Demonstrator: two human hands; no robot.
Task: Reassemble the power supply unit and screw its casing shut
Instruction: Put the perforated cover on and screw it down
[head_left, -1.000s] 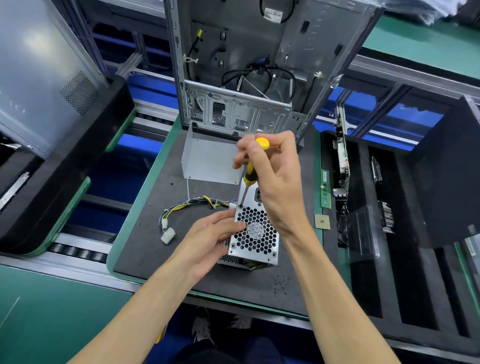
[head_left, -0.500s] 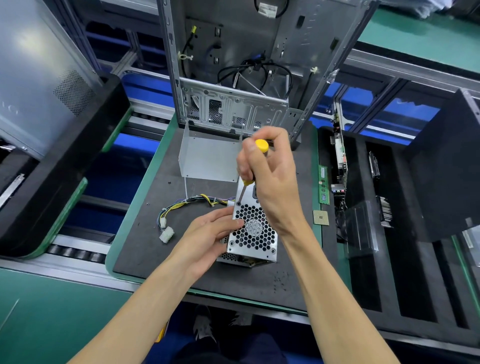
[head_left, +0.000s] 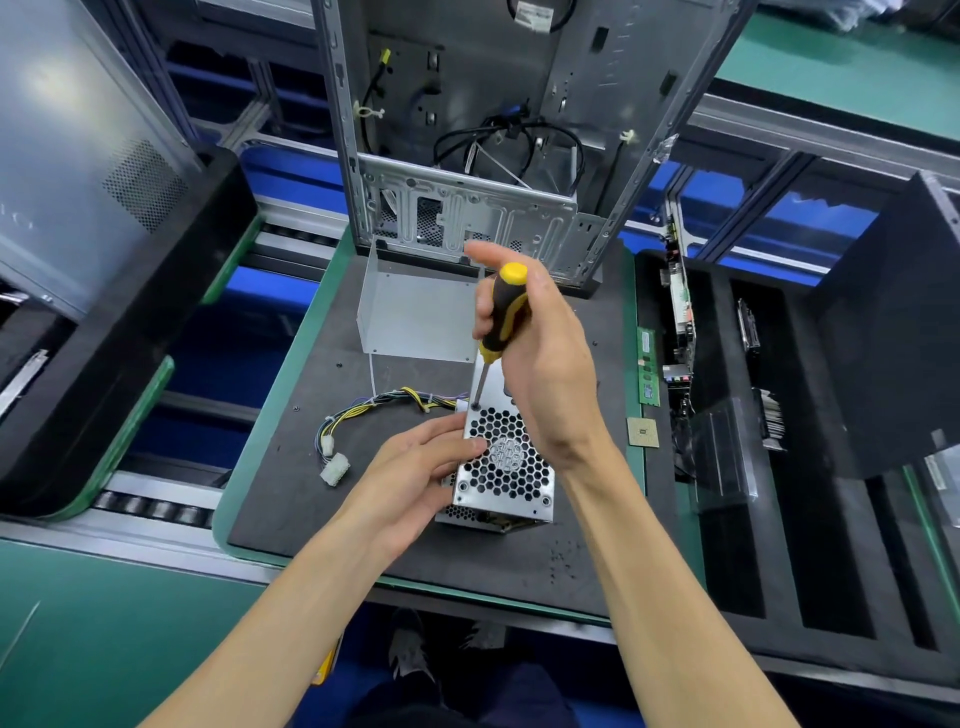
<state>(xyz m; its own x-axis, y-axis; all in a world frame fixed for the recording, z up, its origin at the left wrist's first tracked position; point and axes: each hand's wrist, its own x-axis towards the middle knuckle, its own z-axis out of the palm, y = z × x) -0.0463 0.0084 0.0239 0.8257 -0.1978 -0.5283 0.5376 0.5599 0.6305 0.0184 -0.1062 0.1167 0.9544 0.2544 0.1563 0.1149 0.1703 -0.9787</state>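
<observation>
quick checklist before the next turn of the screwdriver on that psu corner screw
1. Screwdriver tip sits at the far-left corner hole of the power supply unit: ok.
2. Right hand grips the handle: ok.
3. Left hand steadies the unit's left side: ok.
4. Wire harness lies clear of the screw corner: ok.
5. Screw seated straight in the hole: cannot tell, the tip hides it.
6. Unit rests flat on the dark mat: ok.
</observation>
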